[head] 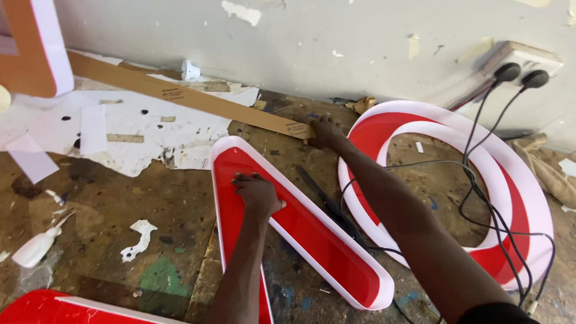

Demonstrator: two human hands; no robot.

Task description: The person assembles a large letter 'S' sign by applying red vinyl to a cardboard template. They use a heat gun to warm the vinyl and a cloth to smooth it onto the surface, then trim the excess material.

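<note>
From the head camera, the left hand [258, 191] lies flat, fingers curled a little, on the red face of a V-shaped sign letter [300, 231] in the middle of the paint-stained workbench [108, 210]. The right hand [324, 133] reaches toward the bench's back edge, fingers closed on the end of a long cardboard strip [180, 94]. A round red letter [480, 180] lies just beside, with black cables [480, 198] across it.

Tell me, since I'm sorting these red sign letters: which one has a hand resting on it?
The V-shaped letter in the middle: the left hand presses its red face. The ring-shaped letter only carries black cables.
</note>
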